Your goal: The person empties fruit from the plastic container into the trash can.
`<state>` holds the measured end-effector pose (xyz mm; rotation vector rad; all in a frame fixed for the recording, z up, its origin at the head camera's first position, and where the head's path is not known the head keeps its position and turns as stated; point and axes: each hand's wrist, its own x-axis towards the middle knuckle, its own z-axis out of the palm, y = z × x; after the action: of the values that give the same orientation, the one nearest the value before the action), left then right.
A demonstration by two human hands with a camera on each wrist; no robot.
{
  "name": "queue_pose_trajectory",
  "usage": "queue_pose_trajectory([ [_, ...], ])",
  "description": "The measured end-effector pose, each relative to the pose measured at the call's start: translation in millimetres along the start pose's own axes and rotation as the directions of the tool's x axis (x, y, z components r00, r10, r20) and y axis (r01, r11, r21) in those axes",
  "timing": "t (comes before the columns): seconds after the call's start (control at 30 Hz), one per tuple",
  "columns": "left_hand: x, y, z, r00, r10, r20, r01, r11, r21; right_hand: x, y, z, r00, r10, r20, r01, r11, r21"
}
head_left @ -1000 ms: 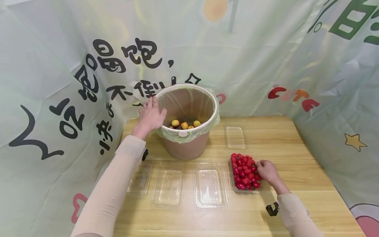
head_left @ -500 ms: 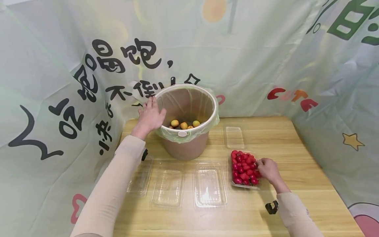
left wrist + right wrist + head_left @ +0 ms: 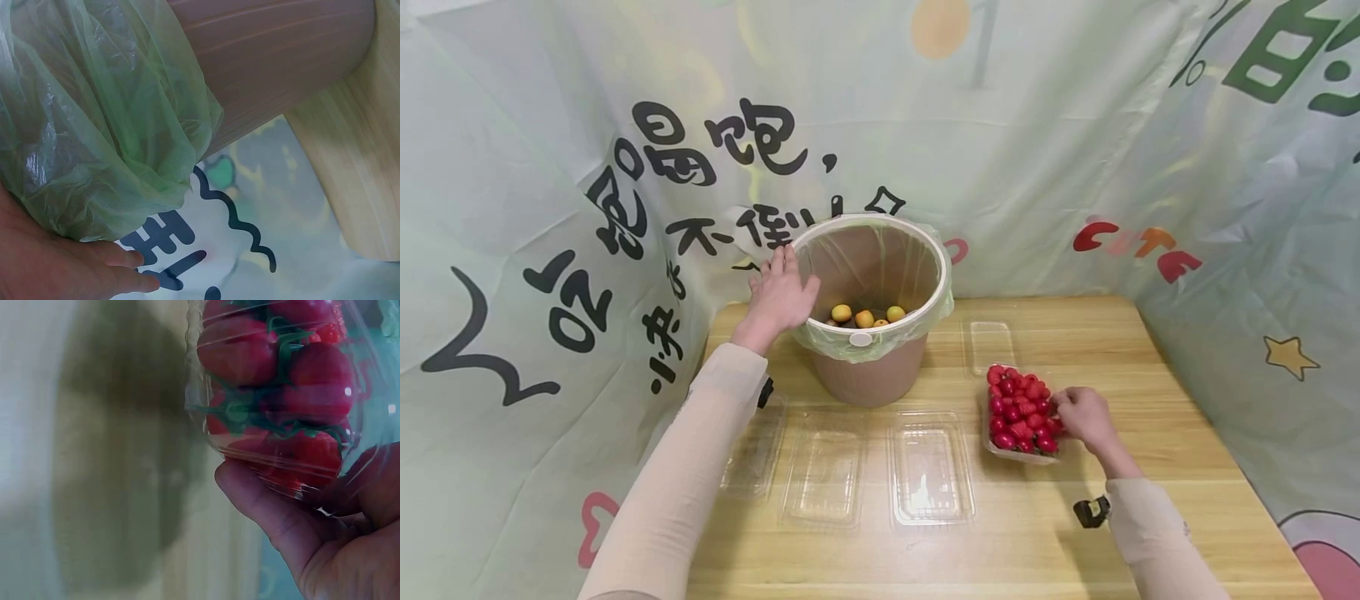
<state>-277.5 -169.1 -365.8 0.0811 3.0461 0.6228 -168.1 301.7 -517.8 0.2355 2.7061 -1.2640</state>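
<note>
At the right of the head view, my right hand grips the right side of a clear plastic box heaped with red fruit. Close up, smooth cherry tomatoes with green stems show through the box wall, my thumb pressing its lower edge. The box is raised and tilted, a shadow below it. My left hand rests on the left rim of a brown bin, fingers spread over its green bag liner. Several yellow-orange fruits lie inside the bin.
Clear plastic trays lie on the wooden table: a left one partly behind my sleeve, a middle one, a right one. A smaller clear piece lies beyond the fruit box. A printed cloth stands around the table.
My right hand has lifted the fruit box; it has risen and tipped, its near end moving up in the head view. My left hand stays on the bin rim.
</note>
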Motion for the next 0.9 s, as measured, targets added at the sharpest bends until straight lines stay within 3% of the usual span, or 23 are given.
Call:
queue_pose_trajectory([
  [0.37, 0.8, -2.0, 1.1, 1.0, 0.001, -0.001, -0.001, 1.0, -0.001, 12.7, -44.7, -23.4, 0.999, -0.04, 0.013, 0.04, 0.997, 0.062],
  [0.9, 1.8, -2.6, 0.6, 1.0, 0.008, 0.004, -0.008, 1.0, 0.002, 33.9, -106.6, -49.2, 0.998, -0.069, 0.013, 0.068, 0.996, 0.062],
])
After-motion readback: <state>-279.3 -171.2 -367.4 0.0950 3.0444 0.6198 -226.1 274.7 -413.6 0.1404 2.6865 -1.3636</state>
